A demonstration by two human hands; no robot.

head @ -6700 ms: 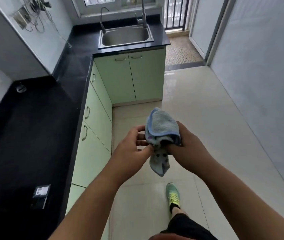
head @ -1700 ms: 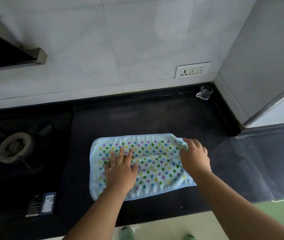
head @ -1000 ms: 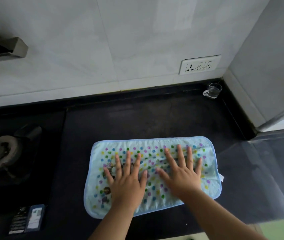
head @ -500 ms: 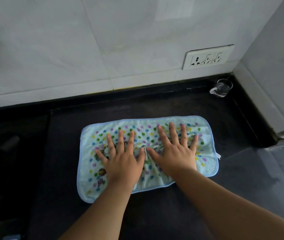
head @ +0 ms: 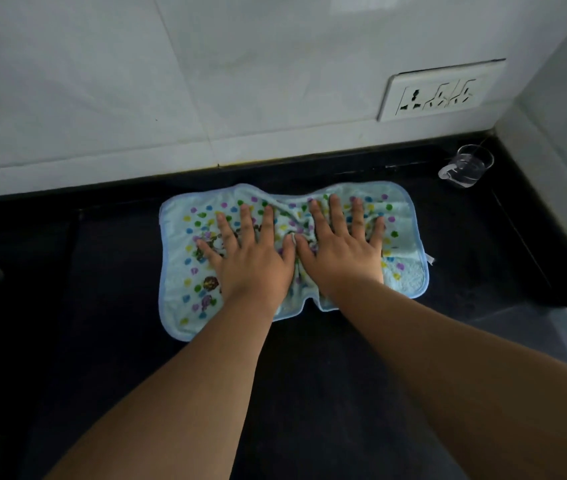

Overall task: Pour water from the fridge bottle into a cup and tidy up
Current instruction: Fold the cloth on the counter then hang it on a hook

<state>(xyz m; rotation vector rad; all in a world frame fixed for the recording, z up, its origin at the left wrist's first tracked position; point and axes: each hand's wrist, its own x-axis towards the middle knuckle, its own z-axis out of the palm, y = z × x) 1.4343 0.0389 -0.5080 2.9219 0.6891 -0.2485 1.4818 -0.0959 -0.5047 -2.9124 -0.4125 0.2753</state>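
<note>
Head camera looks down at our two hands, side by side on a cloth. Our left hand [head: 252, 263] lies flat with its fingers straight and spread, pressing down on the cloth and holding nothing. Our right hand [head: 342, 259] does the same, flat and spread, and its thumb almost touches the left thumb.

Half a second ago the cloth [head: 403, 271] lay smoother and nearer to us. Now it sits farther back, close to the wall, and it is bunched up into wrinkles between our hands. Its back edge dips in the middle, and so does its front edge. Both hands have slid forward with it.

The cloth is soft and fluffy, pale blue with a darker blue border and round corners. Little dots of green, purple, yellow and blue cover it. A small white tag sticks out at its right edge.

It rests on the counter [head: 309, 358], which is black, smooth and flat.

The cup [head: 467, 166] stands well apart from the cloth, in the back right corner. It is clear glass, round, with a small handle on its left side, and there is water in it.

Behind the counter the wall [head: 171, 81] has big, pale, shiny tiles. A white socket plate [head: 439, 91] sits on it, above the cup.
</note>
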